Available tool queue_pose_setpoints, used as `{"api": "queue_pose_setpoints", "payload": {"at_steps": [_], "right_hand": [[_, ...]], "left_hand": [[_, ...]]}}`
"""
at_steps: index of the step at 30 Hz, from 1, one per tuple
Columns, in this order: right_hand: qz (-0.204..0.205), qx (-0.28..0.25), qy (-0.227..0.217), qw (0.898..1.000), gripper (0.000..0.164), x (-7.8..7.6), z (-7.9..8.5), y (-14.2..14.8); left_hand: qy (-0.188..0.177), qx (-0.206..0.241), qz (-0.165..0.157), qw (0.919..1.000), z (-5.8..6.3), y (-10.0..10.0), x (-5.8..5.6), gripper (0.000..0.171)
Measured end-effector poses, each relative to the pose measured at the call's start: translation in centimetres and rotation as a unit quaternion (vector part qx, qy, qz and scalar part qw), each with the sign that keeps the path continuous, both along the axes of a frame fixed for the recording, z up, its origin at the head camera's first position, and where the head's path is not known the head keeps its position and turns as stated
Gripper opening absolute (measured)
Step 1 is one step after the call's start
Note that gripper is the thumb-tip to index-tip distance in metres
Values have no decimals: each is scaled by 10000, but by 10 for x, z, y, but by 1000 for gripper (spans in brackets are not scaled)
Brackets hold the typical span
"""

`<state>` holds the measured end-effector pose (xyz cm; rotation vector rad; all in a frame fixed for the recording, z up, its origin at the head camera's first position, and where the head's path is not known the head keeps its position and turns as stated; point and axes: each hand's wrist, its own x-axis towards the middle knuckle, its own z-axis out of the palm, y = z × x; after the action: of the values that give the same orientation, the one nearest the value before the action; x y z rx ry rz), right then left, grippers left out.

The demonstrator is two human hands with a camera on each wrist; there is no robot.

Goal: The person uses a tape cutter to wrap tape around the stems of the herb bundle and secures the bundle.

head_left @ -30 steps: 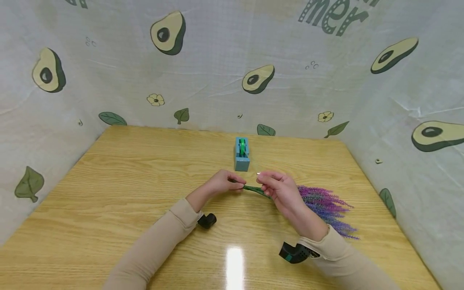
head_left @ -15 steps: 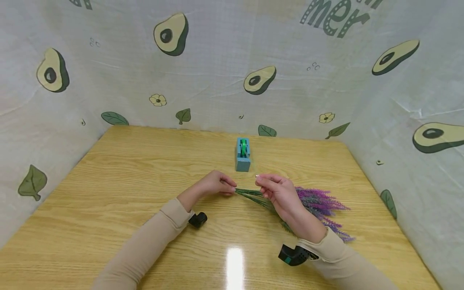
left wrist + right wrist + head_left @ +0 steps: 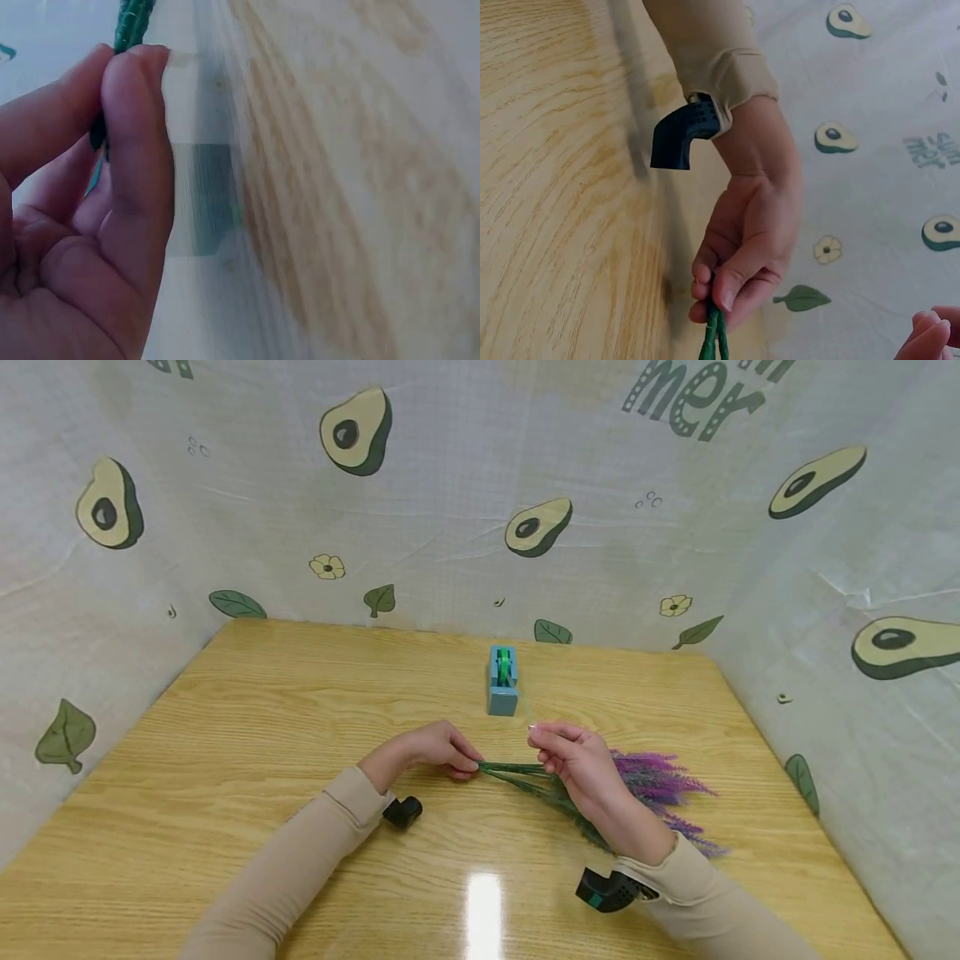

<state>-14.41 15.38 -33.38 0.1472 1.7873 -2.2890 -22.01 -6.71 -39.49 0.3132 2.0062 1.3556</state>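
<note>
Two hands: left (image 3: 441, 750) pinches green stems (image 3: 513, 768), right (image 3: 582, 763) pinches shiny scrap (image 3: 532, 727)

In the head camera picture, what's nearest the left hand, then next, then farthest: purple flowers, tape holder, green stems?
1. Green stems: pinched by the left hand.
2. Tape holder: farther back.
3. Purple flowers: off to the right.

Stems (image 3: 513, 767) partly hidden, sleeves (image 3: 296, 858) cut off
</note>
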Motion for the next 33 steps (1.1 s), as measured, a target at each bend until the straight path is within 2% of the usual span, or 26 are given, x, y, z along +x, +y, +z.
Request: {"api": "queue_pose_setpoints", "payload": {"at_steps": [7, 13, 16, 24, 33], "right_hand": [[37, 70, 37, 10000, 17, 1, -5, -3], [5, 101, -76, 9999, 17, 2, -11, -7], [4, 144, -148, 9998, 12, 3, -14, -8], [-63, 251, -283, 9993, 10, 7, -24, -10], [-169, 298, -343, 9988, 9, 11, -36, -14]], "left_hand": [[-253, 433, 495, 9975, -6, 7, -1, 20], [-741, 1068, 851, 9879, -9, 17, -1, 23], [-797, 1269, 962, 9840, -8, 22, -1, 23], [-956, 1414, 1115, 9790, -2, 35, -1, 23], [-885, 1498, 1288, 9763, 5, 42, 1, 23]]}}
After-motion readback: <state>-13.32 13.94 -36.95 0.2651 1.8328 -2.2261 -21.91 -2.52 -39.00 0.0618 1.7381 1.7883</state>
